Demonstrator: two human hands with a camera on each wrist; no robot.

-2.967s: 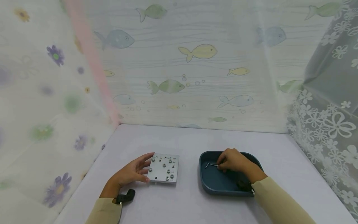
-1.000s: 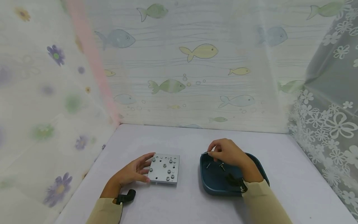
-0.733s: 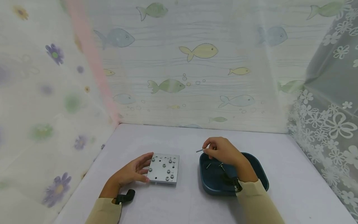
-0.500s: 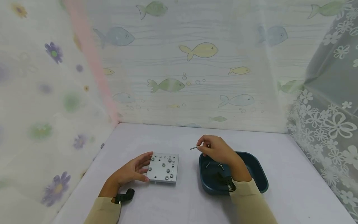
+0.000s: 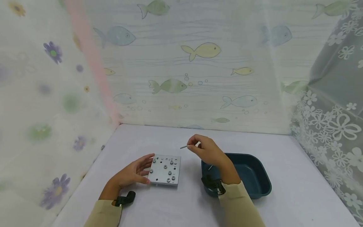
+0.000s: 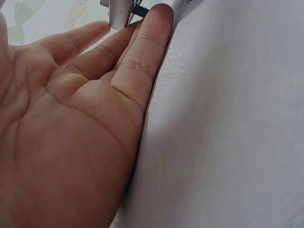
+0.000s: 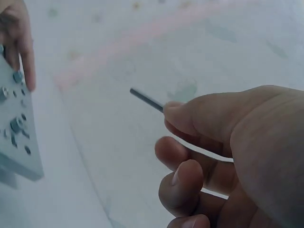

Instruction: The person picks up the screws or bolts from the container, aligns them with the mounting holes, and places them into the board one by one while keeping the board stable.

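Observation:
A square silver metal plate [image 5: 164, 171] with holes and several socket-head screws [image 5: 165, 166] lies on the table, screw ends showing below it. My left hand [image 5: 133, 173] holds its left side, thumb at the near corner and index finger at the far one. In the left wrist view a threaded screw end [image 6: 140, 10] shows by the fingertips. Above the table, behind and right of the plate, my right hand [image 5: 205, 149] pinches a thin metal pin [image 7: 146, 99] between thumb and index finger. The pin points left; its other end is hidden in the fingers.
A dark blue tray [image 5: 250, 176] stands right of the plate, partly under my right forearm. A small metal pin [image 5: 210, 167] lies in its left part. White cloth covers the table [image 5: 158, 208]; printed curtains hang behind and at both sides.
My right hand has lifted the pin out of the tray and carried it left past the tray's rim, toward the plate. The left hand and the plate stay in place.

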